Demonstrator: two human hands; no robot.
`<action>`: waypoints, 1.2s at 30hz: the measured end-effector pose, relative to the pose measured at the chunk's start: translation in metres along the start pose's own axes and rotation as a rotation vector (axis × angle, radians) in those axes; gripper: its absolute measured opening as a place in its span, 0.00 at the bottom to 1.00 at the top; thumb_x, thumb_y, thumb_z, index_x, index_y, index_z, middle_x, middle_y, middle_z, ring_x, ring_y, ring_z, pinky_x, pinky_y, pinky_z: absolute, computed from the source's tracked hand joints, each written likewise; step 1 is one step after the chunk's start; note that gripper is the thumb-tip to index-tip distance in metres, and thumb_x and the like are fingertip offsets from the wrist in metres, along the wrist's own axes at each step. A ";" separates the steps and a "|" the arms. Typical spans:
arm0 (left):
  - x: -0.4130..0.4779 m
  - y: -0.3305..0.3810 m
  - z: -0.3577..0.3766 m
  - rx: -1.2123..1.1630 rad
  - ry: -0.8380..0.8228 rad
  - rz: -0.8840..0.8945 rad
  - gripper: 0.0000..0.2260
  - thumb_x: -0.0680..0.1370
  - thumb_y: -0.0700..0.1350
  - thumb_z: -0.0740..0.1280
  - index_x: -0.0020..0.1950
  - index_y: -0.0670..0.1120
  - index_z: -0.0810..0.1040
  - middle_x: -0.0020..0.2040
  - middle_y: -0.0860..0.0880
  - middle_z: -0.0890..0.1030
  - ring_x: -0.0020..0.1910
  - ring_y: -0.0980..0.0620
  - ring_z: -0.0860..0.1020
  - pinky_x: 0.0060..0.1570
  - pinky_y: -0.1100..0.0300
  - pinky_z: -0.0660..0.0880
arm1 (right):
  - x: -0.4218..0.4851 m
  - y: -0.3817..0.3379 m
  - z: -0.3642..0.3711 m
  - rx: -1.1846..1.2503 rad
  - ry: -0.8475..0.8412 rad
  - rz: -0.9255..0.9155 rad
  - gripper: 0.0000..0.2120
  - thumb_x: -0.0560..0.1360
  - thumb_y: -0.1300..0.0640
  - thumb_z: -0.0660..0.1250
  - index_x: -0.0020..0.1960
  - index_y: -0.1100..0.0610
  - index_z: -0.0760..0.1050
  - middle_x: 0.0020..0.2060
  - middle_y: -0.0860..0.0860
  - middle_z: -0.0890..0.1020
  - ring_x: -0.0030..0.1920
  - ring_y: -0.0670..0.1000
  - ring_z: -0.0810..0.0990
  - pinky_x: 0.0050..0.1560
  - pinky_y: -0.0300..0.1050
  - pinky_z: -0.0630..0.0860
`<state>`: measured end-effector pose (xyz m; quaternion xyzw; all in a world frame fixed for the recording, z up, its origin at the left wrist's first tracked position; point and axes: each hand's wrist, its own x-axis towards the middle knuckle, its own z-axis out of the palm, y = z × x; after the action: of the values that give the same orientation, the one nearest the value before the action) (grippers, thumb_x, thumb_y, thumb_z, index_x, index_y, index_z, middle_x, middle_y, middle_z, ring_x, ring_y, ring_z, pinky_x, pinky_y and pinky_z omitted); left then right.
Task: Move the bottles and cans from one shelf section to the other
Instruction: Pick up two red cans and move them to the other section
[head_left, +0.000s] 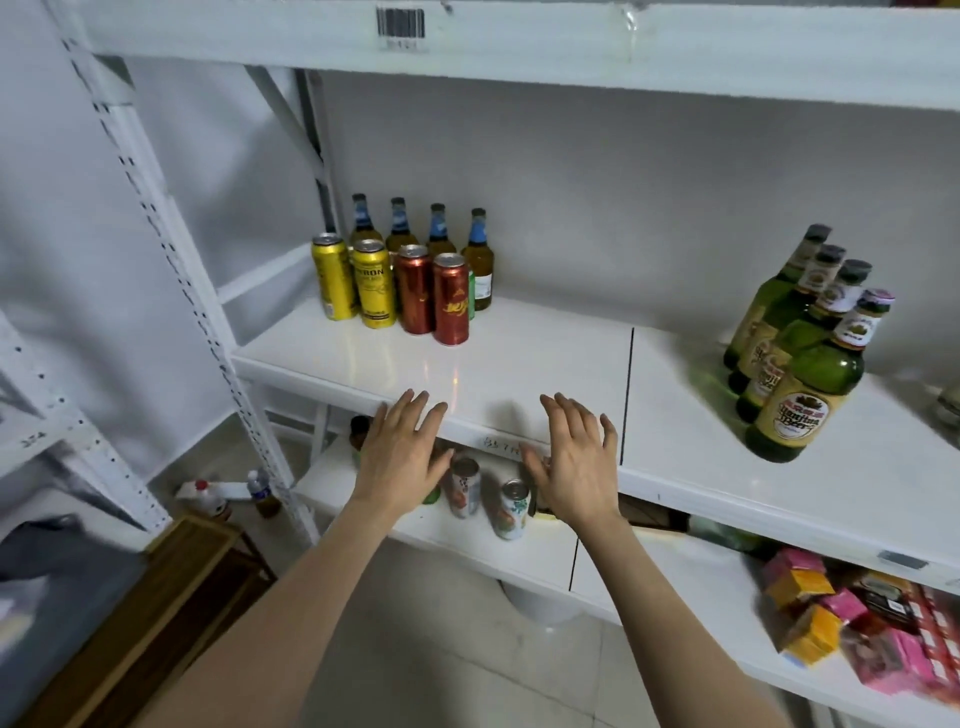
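White shelf (519, 353), cans (395, 291) well beyond empty fingers (415, 410)

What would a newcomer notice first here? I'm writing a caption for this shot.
Two open, empty hands, left hand and right hand, hover at the shelf's front edge. Yellow cans and red cans stand at back left before amber bottles; green bottles cluster at right.

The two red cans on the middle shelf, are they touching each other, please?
Cannot tell. In the head view the left red can and right red can overlap, showing no clear gap or contact.
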<state>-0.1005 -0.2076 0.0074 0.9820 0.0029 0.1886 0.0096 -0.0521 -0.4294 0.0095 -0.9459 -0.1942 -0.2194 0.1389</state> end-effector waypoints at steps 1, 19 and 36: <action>0.006 -0.010 -0.001 0.004 0.006 -0.006 0.26 0.76 0.55 0.67 0.71 0.44 0.71 0.71 0.41 0.72 0.72 0.40 0.67 0.71 0.41 0.64 | 0.009 -0.008 0.004 0.003 -0.001 -0.012 0.30 0.75 0.40 0.53 0.69 0.57 0.70 0.66 0.57 0.77 0.66 0.59 0.74 0.66 0.64 0.67; 0.194 -0.162 0.045 -0.101 0.133 0.063 0.28 0.76 0.54 0.68 0.73 0.44 0.68 0.72 0.41 0.70 0.72 0.40 0.67 0.69 0.46 0.67 | 0.211 -0.082 0.108 0.100 0.105 0.097 0.32 0.75 0.37 0.53 0.71 0.57 0.68 0.67 0.56 0.76 0.67 0.59 0.73 0.67 0.64 0.66; 0.285 -0.177 0.158 -0.925 0.022 -0.172 0.40 0.71 0.49 0.76 0.76 0.44 0.59 0.71 0.44 0.72 0.68 0.45 0.72 0.67 0.48 0.70 | 0.284 -0.063 0.197 0.842 0.011 0.361 0.30 0.72 0.50 0.75 0.69 0.53 0.66 0.57 0.46 0.78 0.54 0.40 0.77 0.56 0.36 0.75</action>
<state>0.2221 -0.0308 -0.0378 0.8687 0.0000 0.1787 0.4620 0.2271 -0.2180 -0.0169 -0.8246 -0.0979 -0.0989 0.5483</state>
